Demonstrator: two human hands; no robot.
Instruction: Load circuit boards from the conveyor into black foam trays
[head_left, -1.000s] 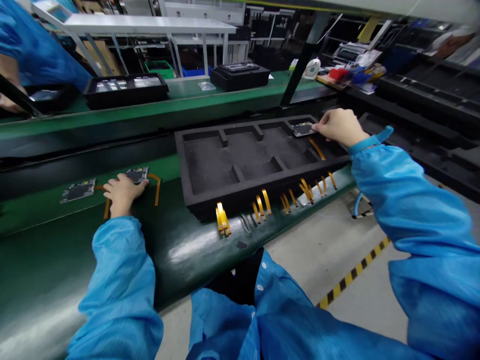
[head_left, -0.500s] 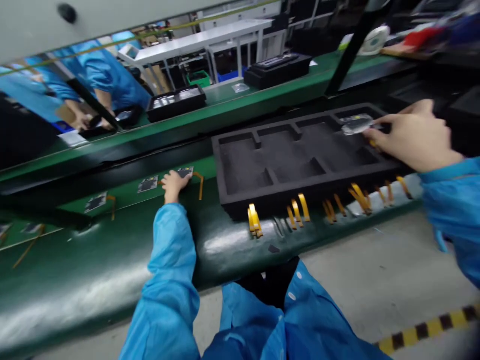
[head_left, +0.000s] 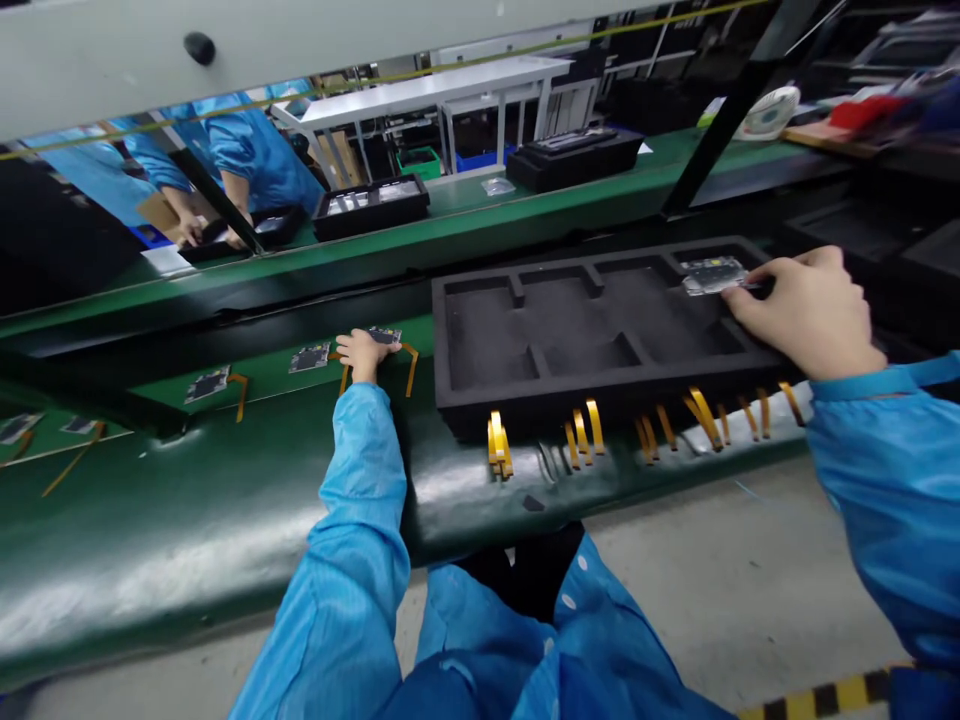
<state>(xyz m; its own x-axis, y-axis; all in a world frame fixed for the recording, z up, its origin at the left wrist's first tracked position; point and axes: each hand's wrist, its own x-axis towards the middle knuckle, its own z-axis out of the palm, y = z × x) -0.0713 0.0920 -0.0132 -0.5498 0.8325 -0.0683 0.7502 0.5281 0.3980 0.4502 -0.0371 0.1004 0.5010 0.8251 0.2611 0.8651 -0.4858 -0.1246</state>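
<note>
My left hand [head_left: 363,353] rests on the green conveyor belt [head_left: 225,480], fingers closed on a small circuit board [head_left: 384,336] with an orange flex cable [head_left: 411,365]. My right hand [head_left: 806,310] pinches another small circuit board [head_left: 712,275] over the far right compartment of a black foam tray [head_left: 600,340]. The tray's other compartments show nothing inside. Several orange flex cables [head_left: 592,425] stick out from under the tray's front edge.
More small boards [head_left: 310,358] with orange cables lie on the belt to the left. Black trays [head_left: 371,205] stand on the far belt. Other people in blue coats [head_left: 247,160] work at the back left. A black post [head_left: 712,130] rises behind the tray.
The view swung left and steadied. My right hand has lowered the board a little toward the tray's right compartment. My left hand stays on its board on the belt.
</note>
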